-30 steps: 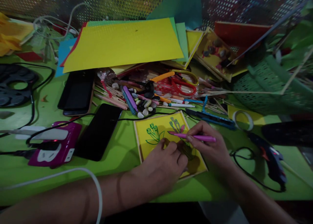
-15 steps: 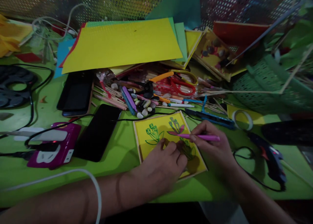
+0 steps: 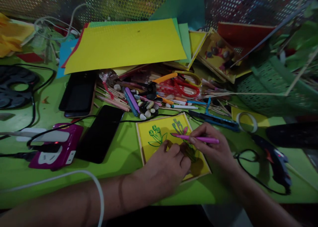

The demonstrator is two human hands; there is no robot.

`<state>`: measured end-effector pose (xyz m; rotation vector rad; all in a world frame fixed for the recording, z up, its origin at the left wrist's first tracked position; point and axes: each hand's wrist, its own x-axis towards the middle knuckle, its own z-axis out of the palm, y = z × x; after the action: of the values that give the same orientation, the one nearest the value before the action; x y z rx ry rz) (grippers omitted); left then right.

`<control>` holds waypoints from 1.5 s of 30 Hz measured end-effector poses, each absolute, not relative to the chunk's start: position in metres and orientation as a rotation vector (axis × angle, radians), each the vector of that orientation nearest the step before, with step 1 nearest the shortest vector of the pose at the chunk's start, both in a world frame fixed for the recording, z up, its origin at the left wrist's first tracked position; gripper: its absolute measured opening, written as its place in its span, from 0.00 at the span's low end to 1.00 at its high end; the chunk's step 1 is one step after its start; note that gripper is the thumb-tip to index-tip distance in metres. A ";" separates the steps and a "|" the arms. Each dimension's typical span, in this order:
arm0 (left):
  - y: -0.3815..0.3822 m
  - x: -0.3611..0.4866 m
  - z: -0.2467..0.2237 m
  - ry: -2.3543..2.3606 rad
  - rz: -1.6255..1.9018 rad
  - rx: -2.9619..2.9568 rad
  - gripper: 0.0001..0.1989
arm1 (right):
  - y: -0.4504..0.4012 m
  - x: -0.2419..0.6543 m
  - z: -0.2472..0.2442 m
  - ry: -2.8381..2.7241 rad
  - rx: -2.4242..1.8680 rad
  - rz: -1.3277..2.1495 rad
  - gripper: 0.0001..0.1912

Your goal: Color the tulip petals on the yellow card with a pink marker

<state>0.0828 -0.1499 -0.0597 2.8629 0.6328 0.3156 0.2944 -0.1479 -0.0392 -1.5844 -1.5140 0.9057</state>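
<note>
Colouring, apparently: my right hand [image 3: 220, 151] grips slim pink marker [image 3: 209, 140]; left hand [image 3: 165, 169], grip unclear, overlies square yellow panel [image 3: 164, 121]. Next stroke needs steady pressure.

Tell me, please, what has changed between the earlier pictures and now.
Since half a second ago, the right hand and the pink pen it grips have shifted slightly left over the yellow framed panel, back to about where they were a second ago. Nothing was taken up or let go. The left hand stayed on the panel, fingers curled.
</note>
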 end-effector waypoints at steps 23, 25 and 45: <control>-0.151 0.084 -0.063 0.658 0.325 2.855 0.05 | -0.148 0.300 -0.039 -1.448 -1.608 0.834 0.08; -0.151 0.084 -0.062 0.662 0.343 2.861 0.06 | -0.148 0.299 -0.039 -1.479 -1.601 0.833 0.07; -0.153 0.084 -0.064 0.680 0.400 2.861 0.05 | -0.146 0.300 -0.042 -1.547 -1.609 0.780 0.06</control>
<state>0.0841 -0.1535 -0.0638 2.8614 0.6800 0.4002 0.3001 -0.1459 -0.0424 -1.6091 -1.5470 0.7803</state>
